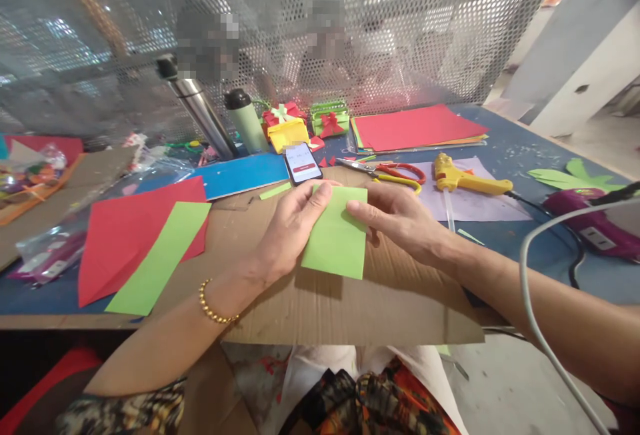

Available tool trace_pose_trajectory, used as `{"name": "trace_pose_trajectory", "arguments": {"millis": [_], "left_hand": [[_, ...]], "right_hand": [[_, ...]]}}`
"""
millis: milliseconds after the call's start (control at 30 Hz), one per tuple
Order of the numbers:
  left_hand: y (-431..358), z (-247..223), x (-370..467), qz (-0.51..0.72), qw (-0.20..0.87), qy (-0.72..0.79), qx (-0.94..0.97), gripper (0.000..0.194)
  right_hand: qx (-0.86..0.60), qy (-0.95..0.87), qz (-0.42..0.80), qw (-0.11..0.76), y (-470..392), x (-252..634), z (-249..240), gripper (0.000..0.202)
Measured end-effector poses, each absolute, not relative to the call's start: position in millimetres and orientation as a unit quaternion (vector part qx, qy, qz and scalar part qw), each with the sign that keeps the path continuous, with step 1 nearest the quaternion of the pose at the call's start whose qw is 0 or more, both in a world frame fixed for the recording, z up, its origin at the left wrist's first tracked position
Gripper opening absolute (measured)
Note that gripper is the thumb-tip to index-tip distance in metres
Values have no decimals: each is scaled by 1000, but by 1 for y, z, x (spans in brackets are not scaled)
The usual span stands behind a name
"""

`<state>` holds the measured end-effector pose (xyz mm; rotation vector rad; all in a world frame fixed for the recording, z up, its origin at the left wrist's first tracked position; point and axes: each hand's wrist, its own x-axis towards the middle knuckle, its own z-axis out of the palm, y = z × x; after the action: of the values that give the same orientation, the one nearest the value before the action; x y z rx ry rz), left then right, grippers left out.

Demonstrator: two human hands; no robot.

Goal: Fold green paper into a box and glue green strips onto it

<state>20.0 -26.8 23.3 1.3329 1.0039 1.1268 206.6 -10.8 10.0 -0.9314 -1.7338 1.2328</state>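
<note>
Between my two hands is a light green piece of paper [336, 238], held up above a cardboard sheet [400, 311]. My left hand [297, 221] pinches its upper left edge, thumb on the front. On the right edge my right hand [393, 215] grips it, thumb on the front and fingers behind. The paper looks folded, though its back is hidden. To the left, a green paper strip [160, 258] lies across red paper [125, 241]. Scissors with red and yellow handles [400, 175] rest just beyond my right hand.
A yellow glue gun [465, 178] lies on lilac paper at right, near a purple power strip [590, 221] and a white cable [530, 301]. Behind are a phone [303, 163], bottles [246, 118], small paper boxes [289, 135] and red sheets [415, 127]. A perforated metal screen [400, 35] stands at the back.
</note>
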Motion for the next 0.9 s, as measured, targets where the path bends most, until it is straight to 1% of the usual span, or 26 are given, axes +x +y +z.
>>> {"name": "trace_pose_trajectory", "arguments": {"millis": [33, 133, 233, 333, 367, 433, 467, 500, 567, 600, 633, 733, 767, 833, 900], "left_hand": [[-27, 23, 20, 461, 527, 425, 573, 54], [-27, 21, 20, 442, 500, 428, 610, 57], [-24, 23, 14, 466, 446, 417, 640, 62], [-20, 27, 4, 466, 375, 377, 707, 71], [-18, 29, 0, 449, 344, 355, 744, 72], [-15, 30, -3, 400, 269, 319, 816, 82], [-14, 30, -3, 388, 233, 310, 836, 81], [-14, 29, -2, 379, 206, 307, 848, 74], [-17, 26, 2, 382, 176, 310, 852, 47], [-18, 25, 5, 389, 173, 313, 849, 34], [-20, 24, 7, 399, 176, 318, 842, 25], [-20, 24, 9, 452, 209, 356, 791, 14], [-18, 24, 8, 472, 228, 377, 763, 13], [-13, 25, 4, 507, 293, 411, 699, 17], [-7, 24, 2, 520, 390, 415, 636, 25]], "right_hand": [[-366, -667, 518, 391, -12, 206, 11, 51], [-364, -596, 585, 412, -13, 204, 11, 42], [-364, -533, 631, 431, -8, 204, 11, 31], [-363, -480, 644, 472, 5, 209, 11, 19], [-367, -465, 644, 485, 9, 212, 11, 17], [-379, -444, 641, 498, 17, 215, 11, 15], [-385, -439, 641, 498, 19, 216, 10, 13], [-388, -440, 642, 493, 20, 216, 10, 11], [-391, -450, 648, 474, 18, 213, 9, 9], [-392, -457, 652, 461, 16, 212, 8, 10], [-394, -463, 656, 448, 13, 210, 8, 13], [-408, -504, 633, 423, 8, 210, 8, 33], [-418, -540, 597, 420, 8, 213, 9, 43], [-444, -627, 476, 428, 10, 219, 11, 64], [-447, -685, 358, 451, 13, 225, 15, 75]]}}
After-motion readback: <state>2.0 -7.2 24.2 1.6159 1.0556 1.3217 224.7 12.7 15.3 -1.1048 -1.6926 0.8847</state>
